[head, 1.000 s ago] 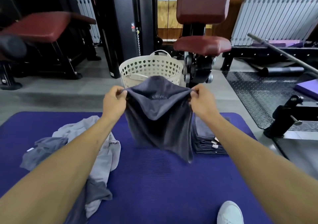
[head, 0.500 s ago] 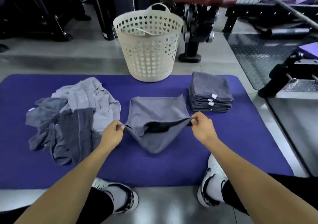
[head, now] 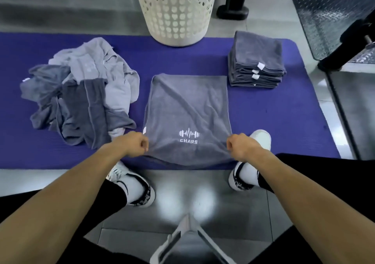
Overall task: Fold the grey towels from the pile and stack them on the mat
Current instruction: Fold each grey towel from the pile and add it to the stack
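A grey towel (head: 186, 113) with a white barbell logo lies spread flat on the purple mat (head: 274, 117), its near edge over the mat's front border. My left hand (head: 135, 145) pinches the towel's near left corner. My right hand (head: 241, 147) pinches its near right corner. A loose pile of grey towels (head: 81, 101) lies crumpled on the mat to the left. At the mat's far right stands a neat stack of folded grey towels (head: 256, 60) with white tags showing.
A cream perforated laundry basket (head: 176, 10) stands at the mat's far edge. My two white and black shoes (head: 138, 186) sit on the grey floor by the mat's near edge. Black gym machine feet (head: 233, 10) and a checker-plate panel (head: 328, 10) lie beyond, right.
The towel went from hanging in the air to lying on the mat, then was drawn toward me and spread flat. Both hands kept their corners and moved down and nearer.
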`<state>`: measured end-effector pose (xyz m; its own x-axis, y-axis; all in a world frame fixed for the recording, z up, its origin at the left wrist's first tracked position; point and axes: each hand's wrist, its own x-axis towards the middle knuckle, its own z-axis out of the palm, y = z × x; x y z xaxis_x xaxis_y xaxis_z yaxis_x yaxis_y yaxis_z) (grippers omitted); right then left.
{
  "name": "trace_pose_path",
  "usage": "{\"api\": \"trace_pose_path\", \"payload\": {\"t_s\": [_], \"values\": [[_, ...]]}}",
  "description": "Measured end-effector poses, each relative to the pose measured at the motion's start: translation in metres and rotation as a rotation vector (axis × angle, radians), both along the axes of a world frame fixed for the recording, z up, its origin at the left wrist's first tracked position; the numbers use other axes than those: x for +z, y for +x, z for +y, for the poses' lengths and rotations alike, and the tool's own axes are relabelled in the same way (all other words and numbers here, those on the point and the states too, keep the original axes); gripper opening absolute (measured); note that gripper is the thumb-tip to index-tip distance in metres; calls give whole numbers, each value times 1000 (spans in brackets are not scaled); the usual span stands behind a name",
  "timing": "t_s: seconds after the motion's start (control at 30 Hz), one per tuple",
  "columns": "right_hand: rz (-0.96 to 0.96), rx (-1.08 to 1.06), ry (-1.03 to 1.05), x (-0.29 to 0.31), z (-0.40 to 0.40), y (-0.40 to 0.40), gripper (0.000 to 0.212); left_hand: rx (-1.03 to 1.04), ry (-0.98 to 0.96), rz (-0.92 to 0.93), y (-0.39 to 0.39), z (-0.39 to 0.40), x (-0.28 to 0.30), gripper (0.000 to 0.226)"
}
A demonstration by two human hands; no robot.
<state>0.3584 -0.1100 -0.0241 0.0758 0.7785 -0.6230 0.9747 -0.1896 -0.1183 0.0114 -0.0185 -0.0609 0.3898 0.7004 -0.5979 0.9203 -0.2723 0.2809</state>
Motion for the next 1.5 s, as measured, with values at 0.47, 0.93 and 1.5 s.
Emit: {"api": "trace_pose_path", "payload": {"t_s": [0.47,0.93,1.5], "values": [[572,-174,297,4,138,-43,7,88,61,-140,21,111,15,12],[547,-17,246,-89,337,-65,11,374,104,-276,14,293,-90,2],[606,-127,351,-184,399,-97,24,788,98,-420,51,345,-143,17]]}}
